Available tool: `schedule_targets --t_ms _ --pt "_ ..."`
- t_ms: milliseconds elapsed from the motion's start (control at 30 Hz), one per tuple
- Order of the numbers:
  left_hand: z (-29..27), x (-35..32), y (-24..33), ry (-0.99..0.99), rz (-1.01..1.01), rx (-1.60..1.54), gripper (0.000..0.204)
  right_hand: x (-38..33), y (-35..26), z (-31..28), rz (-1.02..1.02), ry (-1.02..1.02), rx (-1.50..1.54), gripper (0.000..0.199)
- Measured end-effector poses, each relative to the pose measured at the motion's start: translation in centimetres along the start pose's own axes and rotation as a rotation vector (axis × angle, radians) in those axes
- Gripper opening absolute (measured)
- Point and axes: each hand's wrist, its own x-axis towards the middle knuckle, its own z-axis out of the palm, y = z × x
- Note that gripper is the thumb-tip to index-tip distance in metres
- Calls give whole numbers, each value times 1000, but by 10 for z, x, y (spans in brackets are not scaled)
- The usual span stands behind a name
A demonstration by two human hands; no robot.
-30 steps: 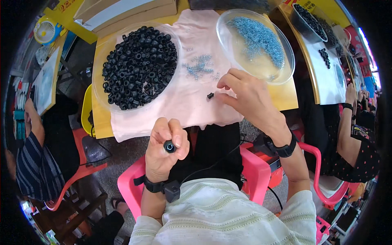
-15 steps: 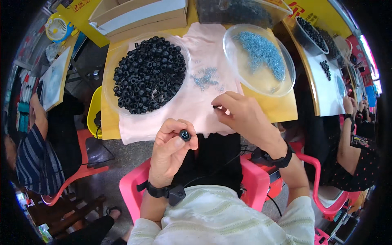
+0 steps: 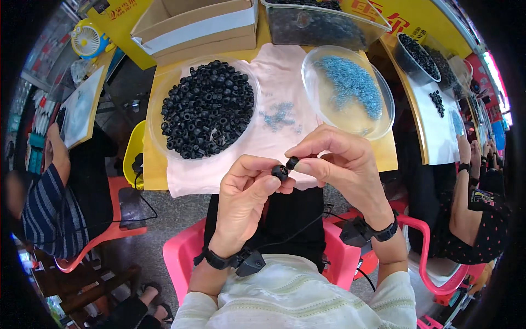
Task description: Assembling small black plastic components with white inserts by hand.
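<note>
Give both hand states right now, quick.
Left hand: closed, holding the larger black part.
Right hand: closed, pinching the smaller black part.

The left grip [image 3: 241,193] covered part of the rounded black piece [image 3: 279,172], and whether this touched the smaller black piece [image 3: 292,162] in the right grip [image 3: 348,170] was unclear. The pale-blue bits [image 3: 353,88] were too small to identify. The upper edge cut off the cardboard box [image 3: 205,34] and clear plastic tub [image 3: 318,32].
</note>
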Motion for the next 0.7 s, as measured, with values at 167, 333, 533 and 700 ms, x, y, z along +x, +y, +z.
schedule_targets --t_ms 167,333,533,700 --pt "5 -1 0 7 -13 -16 21 -2 2 1 -6 -25 53 14" --pt "5 0 -4 3 -28 -31 19 -4 5 1 -58 -57 78 14" --pt "0 -1 -12 -7 -37 -113 16 -4 10 5 -88 -29 0 14" --pt "-1 0 -17 71 -141 -231 13 -3 18 9 -165 37 -191 13"
